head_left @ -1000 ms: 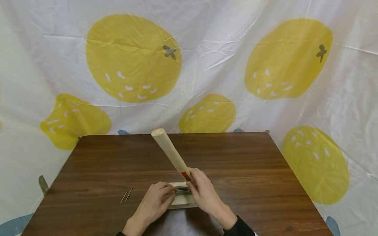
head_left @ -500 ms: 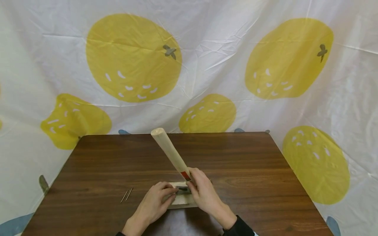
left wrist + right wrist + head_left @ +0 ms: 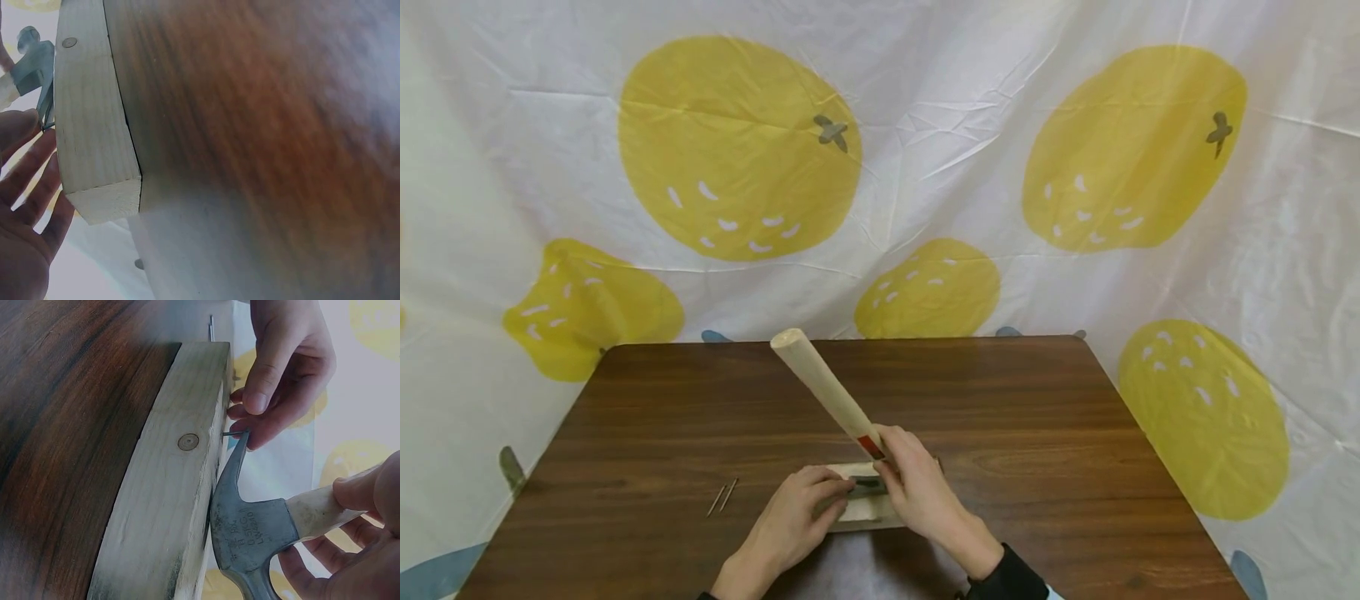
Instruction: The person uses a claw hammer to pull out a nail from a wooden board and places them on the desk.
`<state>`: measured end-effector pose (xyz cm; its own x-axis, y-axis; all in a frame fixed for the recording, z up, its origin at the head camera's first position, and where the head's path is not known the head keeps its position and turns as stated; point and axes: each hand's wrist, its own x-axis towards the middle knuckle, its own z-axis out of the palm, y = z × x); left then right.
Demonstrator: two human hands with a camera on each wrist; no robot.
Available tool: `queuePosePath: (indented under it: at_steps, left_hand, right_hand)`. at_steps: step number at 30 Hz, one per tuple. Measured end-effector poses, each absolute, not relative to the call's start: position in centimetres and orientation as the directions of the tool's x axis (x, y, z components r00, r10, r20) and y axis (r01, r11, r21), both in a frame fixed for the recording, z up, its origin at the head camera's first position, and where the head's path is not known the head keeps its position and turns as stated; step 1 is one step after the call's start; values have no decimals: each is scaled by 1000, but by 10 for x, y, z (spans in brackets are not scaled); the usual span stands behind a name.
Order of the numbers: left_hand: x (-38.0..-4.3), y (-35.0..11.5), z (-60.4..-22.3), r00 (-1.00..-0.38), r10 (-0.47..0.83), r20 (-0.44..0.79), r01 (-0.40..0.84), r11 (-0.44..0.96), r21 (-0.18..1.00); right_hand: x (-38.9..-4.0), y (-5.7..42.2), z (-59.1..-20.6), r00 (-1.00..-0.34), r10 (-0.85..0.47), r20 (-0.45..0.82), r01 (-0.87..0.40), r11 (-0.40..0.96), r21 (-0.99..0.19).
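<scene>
My right hand (image 3: 921, 487) grips a claw hammer (image 3: 831, 392) by its wooden handle, close to the head. The handle leans up and to the left. In the right wrist view the steel hammer head (image 3: 253, 528) rests against a pale wooden block (image 3: 165, 462), its claw tip at a thin nail (image 3: 232, 433) sticking out of the wood. My left hand (image 3: 793, 508) is at the block's left part, a fingertip touching the claw tip and nail, the thumb apart from it. In the left wrist view the block (image 3: 94, 119) hides part of the claw.
Two loose nails (image 3: 722, 497) lie side by side on the brown table (image 3: 647, 417), left of the left hand. The block sits near the table's front edge. A white curtain (image 3: 925, 167) with yellow fruit prints hangs behind and beside the table.
The hammer handle's free end has tipped slightly to the left and down. The left fingers remain at the claw, and the right hand has barely moved.
</scene>
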<state>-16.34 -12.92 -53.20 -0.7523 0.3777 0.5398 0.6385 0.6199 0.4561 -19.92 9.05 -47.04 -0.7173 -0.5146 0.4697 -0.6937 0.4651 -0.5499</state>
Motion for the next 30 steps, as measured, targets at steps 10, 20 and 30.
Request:
queuePosePath:
  at_steps: [10,20,30]
  left_hand:
    - [-162,-127,-530,-752,337,566,632,611,476]
    - [-160,-127,-531,-751,348,561,627,641,442]
    - [-161,-127,-532,-758,354,548,619,658,430]
  right_hand:
    - [-199,87,-468,-671,-550,497,-740,449,-501]
    - [-198,83,-468,-650,-563,511,-760,460,-459]
    - [-198,77,-469,-656,-574,491,-754,465,-464]
